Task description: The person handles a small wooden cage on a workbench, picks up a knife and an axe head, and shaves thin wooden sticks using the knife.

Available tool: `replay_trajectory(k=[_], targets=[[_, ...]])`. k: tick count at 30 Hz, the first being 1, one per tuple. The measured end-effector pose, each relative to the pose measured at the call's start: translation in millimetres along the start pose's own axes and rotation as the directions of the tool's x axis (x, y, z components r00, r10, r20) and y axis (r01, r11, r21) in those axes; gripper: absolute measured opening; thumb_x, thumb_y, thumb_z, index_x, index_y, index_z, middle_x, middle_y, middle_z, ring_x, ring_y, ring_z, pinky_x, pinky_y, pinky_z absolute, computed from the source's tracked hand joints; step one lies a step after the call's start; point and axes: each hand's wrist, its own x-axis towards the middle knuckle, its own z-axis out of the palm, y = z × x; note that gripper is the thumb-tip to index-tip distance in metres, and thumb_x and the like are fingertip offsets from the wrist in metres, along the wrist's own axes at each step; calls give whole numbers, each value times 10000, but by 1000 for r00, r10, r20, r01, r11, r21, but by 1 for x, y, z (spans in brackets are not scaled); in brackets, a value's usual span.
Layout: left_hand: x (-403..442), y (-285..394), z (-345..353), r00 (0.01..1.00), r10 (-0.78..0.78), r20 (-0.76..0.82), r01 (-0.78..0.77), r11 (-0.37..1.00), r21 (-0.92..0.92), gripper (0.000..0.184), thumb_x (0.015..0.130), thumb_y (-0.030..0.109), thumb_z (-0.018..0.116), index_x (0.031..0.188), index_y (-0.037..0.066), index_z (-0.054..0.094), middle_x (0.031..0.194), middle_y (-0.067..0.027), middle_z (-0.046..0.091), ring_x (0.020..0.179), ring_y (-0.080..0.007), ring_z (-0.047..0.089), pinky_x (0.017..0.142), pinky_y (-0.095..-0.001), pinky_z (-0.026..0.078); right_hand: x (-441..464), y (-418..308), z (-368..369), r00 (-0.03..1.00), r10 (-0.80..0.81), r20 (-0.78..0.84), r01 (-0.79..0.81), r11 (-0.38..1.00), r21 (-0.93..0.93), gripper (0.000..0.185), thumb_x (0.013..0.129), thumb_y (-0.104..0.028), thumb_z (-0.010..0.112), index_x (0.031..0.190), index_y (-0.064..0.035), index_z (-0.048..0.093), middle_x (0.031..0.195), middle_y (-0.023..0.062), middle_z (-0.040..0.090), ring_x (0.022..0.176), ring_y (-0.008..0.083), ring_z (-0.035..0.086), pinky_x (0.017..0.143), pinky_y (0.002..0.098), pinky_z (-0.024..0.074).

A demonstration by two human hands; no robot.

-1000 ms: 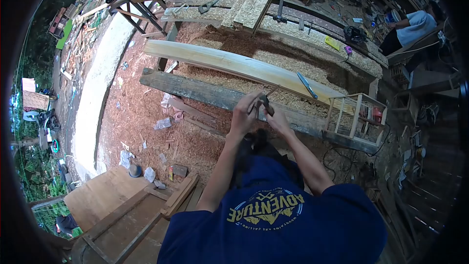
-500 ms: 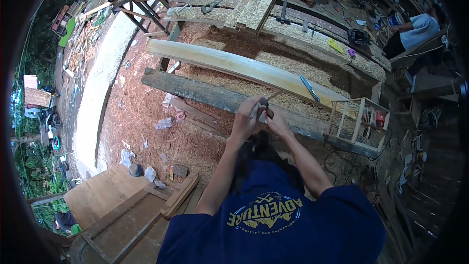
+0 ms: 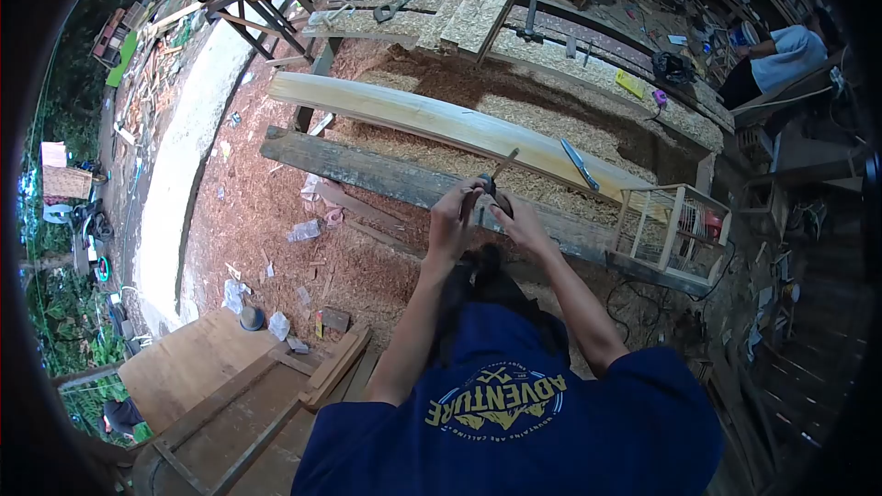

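Over the weathered grey plank [image 3: 386, 174], my left hand [image 3: 454, 217] and my right hand [image 3: 520, 222] are close together. The fingers of my left hand are closed around something small that I cannot make out. My right hand grips a small dark tool [image 3: 491, 191], whose thin brown end points up and away from me. Beyond the hands lies a long pale board [image 3: 413, 115]. A saw-like tool with a blue-grey handle [image 3: 579, 163] rests on that board, right of my hands.
A small wire and wood cage [image 3: 675, 230] stands at the plank's right end. Farther off, a hammer [image 3: 530, 23] and a yellow object [image 3: 629, 84] lie on a shavings-covered bench. A person in a light top [image 3: 788, 55] sits at the upper right. Plastic scraps [image 3: 303, 231] litter the ground.
My hands have shifted slightly, and the thin end of the dark tool now points more steeply upward. The view has moved a little.
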Motion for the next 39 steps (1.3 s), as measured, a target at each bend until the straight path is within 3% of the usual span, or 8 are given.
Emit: replay_trajectory(k=[11,15,21,24,26,32,35,39], targets=[[-8,-20,10,992,-99,75,78,967,244,174,974,90,567,1109,14,645,960,-235,671,922,-435,645,770,-448,515,1,144,61,994,18,-107,-32,991,-132,384,939,-360,641,1031,12,624,862,208,638,844,390,624,782,467,472],[-7,-21,6,982,-144,122,113,966,234,191,993,106,535,1122,0,627,955,-246,659,904,-450,635,760,-464,507,-13,120,33,983,168,76,-167,986,-18,506,941,-421,615,1221,0,608,1125,266,657,1098,445,618,924,484,480],[-6,-28,8,983,-142,115,123,979,162,239,1025,148,490,1130,-28,614,992,-257,645,926,-437,628,790,-461,497,-34,73,21,993,109,39,-110,994,16,446,943,-365,622,1228,-23,616,1021,259,679,1009,431,651,872,456,497],[-11,-35,4,988,-124,95,114,987,111,247,1030,147,476,1130,-35,610,992,-250,640,933,-427,627,804,-454,496,-42,58,25,985,-95,-145,116,983,143,337,948,-310,637,1062,7,629,802,168,619,727,278,570,711,402,469],[-14,-31,-3,966,-235,111,230,971,61,244,1029,136,469,1130,-41,603,989,-242,635,935,-420,629,809,-447,498,-47,35,11,990,-96,-104,104,992,72,312,946,-293,639,1067,-6,631,791,174,608,707,279,567,697,402,467],[-12,-55,-6,988,1,154,-22,991,136,235,1029,112,458,1161,-47,570,1026,-225,622,931,-388,625,834,-407,500,-58,17,-1,984,-171,-51,170,985,-7,279,941,-272,643,1061,-21,628,758,180,578,680,278,562,669,407,461],[-10,-27,-7,948,-232,218,220,972,80,252,1030,114,461,1177,-52,581,1047,-234,636,951,-381,635,857,-403,503,-60,18,-1,989,-139,-60,137,990,-25,283,940,-269,642,1069,-17,624,755,179,580,688,283,576,669,410,463],[-9,-25,3,974,-160,161,144,984,109,283,1030,119,469,1216,-53,596,1069,-250,652,978,-371,649,879,-407,506,-54,16,2,995,-49,-83,51,998,29,290,941,-258,637,1100,-17,622,801,195,613,718,312,605,680,416,468]])
